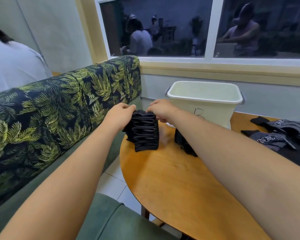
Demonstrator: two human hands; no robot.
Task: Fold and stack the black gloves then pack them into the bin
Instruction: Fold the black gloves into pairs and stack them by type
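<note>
Wooden table (180, 179) — glove stack (145, 132), bin (204, 99), sofa (59, 104)

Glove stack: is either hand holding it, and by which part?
Both. The left hand and right hand grip the stack of folded black gloves at its top, one on each side; its base sits on the table.

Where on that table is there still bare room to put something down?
The near tabletop, between the glove stack and the front edge, is bare wood. The bin behind shows no gloves inside. Crowded: loose gloves cover the right edge, and a second stack sits under the right forearm.
</note>
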